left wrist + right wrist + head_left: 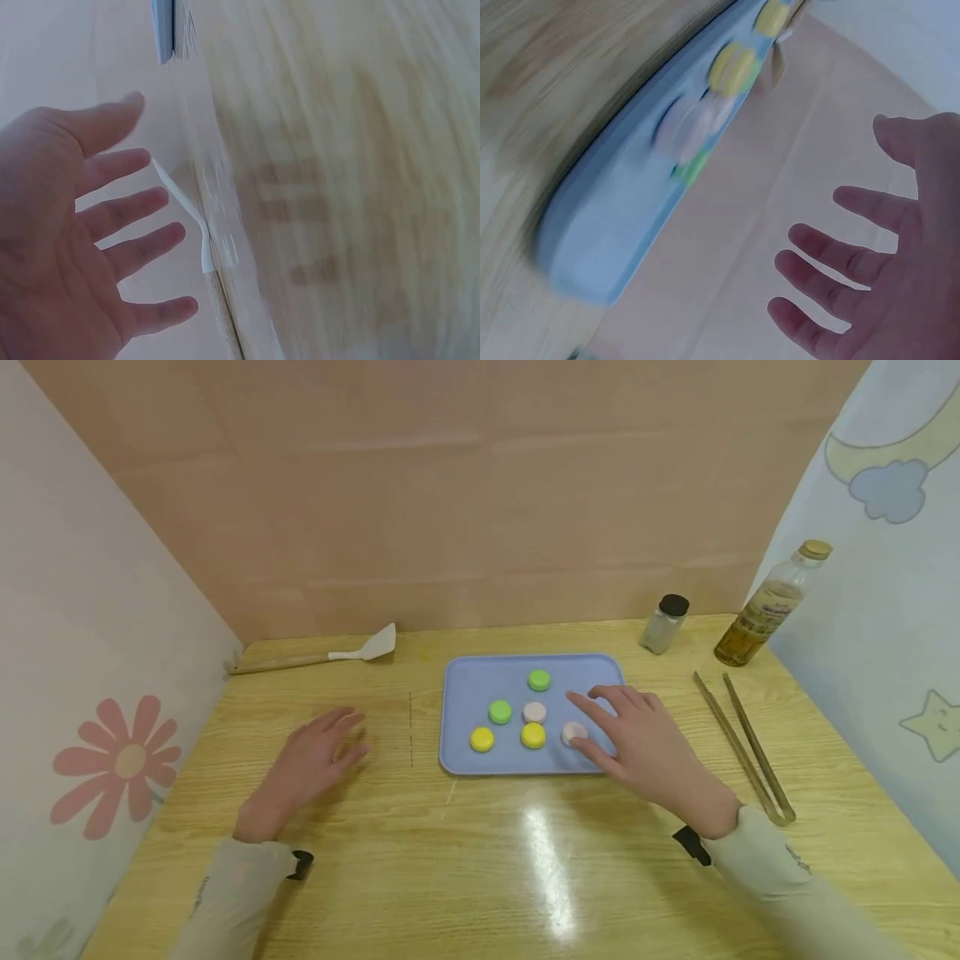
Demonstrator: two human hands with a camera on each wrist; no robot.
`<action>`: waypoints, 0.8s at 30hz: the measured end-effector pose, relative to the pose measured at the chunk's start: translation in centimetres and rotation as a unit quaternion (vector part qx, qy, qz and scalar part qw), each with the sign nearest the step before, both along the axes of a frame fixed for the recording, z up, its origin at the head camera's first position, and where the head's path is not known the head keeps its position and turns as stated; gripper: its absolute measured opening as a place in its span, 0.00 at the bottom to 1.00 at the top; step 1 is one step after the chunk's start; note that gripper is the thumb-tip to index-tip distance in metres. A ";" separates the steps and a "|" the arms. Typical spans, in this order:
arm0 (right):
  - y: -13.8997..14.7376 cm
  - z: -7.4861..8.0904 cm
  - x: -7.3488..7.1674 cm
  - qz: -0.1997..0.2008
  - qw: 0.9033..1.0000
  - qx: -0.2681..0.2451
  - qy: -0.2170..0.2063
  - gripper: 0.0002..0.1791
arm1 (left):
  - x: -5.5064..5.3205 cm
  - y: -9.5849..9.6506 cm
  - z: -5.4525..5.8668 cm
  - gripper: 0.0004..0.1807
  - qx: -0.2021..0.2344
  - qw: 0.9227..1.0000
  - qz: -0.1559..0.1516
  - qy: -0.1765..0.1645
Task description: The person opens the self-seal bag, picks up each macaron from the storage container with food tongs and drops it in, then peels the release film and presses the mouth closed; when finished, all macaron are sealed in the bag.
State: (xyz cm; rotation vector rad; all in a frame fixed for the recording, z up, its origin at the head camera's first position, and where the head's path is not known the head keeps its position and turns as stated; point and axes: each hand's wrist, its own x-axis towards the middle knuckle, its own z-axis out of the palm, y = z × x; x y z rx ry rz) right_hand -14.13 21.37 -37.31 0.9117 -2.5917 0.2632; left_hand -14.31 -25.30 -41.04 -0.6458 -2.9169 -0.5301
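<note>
My right hand (637,739) hovers above the right end of a blue tray (465,672), fingers spread and holding nothing. Its thumb overlaps a pale pink macaron (572,732) in the head view. Another pale pink macaron (535,712), two green macarons (539,680) and two yellow macarons (482,739) lie on the tray. In the right wrist view the tray (607,232) appears apart from the spread fingers (825,289). Left of the tray, my left hand (307,768) is held over the table with loosely bent, parted fingers and nothing in it.
A white-headed spatula (367,648) with a wooden handle lies at the back left. Metal tongs (742,747) lie right of the right hand. Behind them stand a black-capped jar (663,625) and a bottle of amber liquid (768,606). Walls border the table (420,868) at the back and sides.
</note>
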 end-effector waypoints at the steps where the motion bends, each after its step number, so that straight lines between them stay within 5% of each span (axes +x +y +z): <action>1: -0.7 0.0 0.0 0.010 1.000 -0.002 0.001 0.31 | 0.0 0.1 -0.1 0.28 0.000 1.000 -0.001 0.002; 14: -9.6 -1.7 -1.0 0.101 0.993 0.052 -0.021 0.26 | -0.6 1.0 -1.1 0.27 -0.013 1.000 0.013 -0.014; 24: -16.0 -2.7 -3.7 0.118 0.988 0.098 -0.028 0.22 | -0.7 0.7 -0.9 0.29 -0.036 0.998 0.027 -0.035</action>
